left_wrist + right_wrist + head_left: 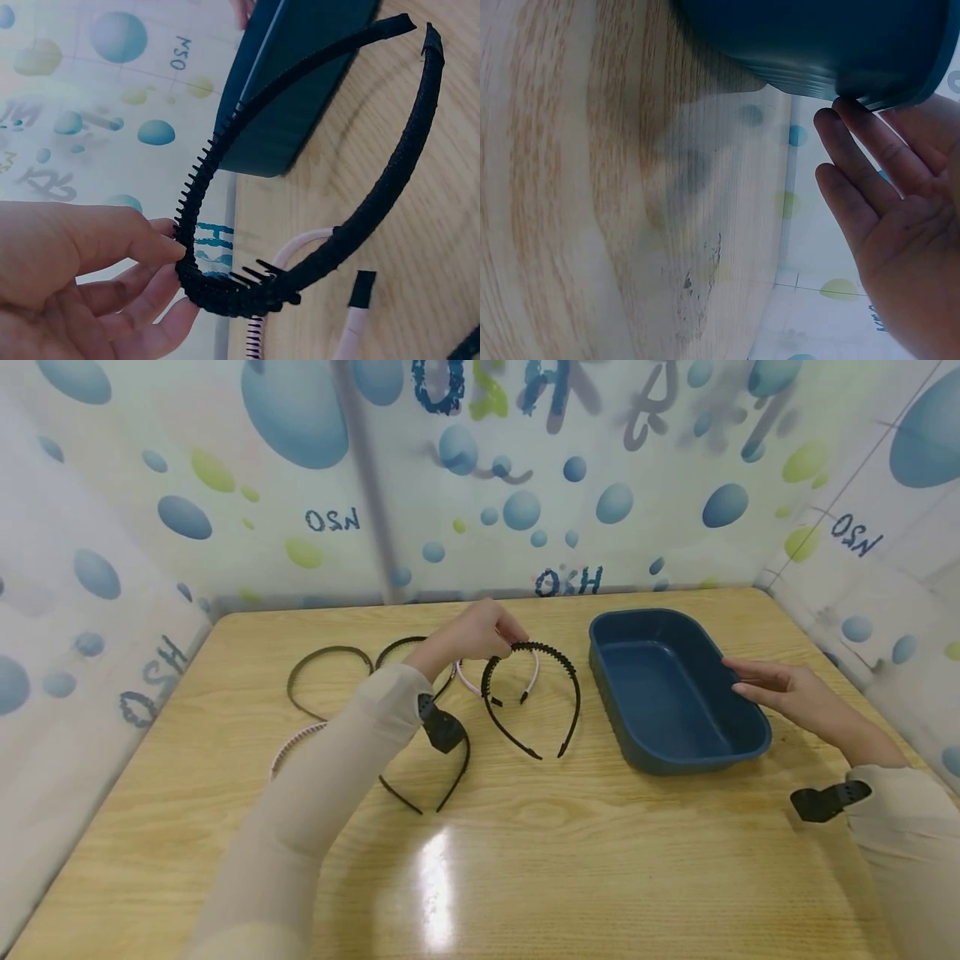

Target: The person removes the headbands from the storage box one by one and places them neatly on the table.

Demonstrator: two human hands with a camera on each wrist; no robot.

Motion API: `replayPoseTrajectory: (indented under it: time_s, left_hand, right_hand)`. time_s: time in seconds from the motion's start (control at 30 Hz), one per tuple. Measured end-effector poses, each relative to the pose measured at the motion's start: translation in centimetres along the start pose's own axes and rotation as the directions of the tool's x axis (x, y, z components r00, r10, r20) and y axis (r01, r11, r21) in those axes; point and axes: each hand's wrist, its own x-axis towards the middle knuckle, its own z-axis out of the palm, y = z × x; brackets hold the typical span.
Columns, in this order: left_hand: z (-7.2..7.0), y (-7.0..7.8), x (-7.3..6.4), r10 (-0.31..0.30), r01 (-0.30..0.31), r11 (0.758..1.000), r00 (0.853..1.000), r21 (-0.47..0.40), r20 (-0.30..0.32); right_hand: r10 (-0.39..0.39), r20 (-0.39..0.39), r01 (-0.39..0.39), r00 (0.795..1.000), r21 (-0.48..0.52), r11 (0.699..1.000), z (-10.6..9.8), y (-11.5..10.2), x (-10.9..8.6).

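My left hand [483, 631] pinches a black headband [576, 693] at the top of its arch, with its two ends hanging down. Small comb teeth line the held part of the band in the left wrist view. My right hand [787, 693] is at the right rim of a deep blue plastic basin [637, 739], fingers fairly straight and touching it. From the right wrist view, straight fingers [855, 199] show beside the basin's outer wall. Behind the held headband lies a pink headband [537, 672] with black tips.
Left of the held headband, a thin dark headband [330, 649] and a black headband [408, 639] lie on the wooden table [562, 860]. Nearer, another black headband [467, 764] and a pale headband [288, 743] are partly covered by my left arm. A patterned curtain [487, 552] stands behind.
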Motion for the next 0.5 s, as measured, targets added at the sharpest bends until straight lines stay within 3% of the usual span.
replayPoseTrajectory:
  time_s: [0.17,0.5]
  left_hand:
    - [0.6,-0.7,-0.5,0.003,-0.003,1.0,1.0,-0.002,0.017]
    - [2.1,-1.9,-1.1,-0.009,0.011,1.0,0.997,-0.027,0.077]
  right_hand:
    - [0.039,-0.018,-0.039,0.999,-0.011,0.999,0.2,-0.2,0.1]
    - [0.002,-0.032,-0.002,0.999,0.011,1.0,0.3,0.1,0.1]
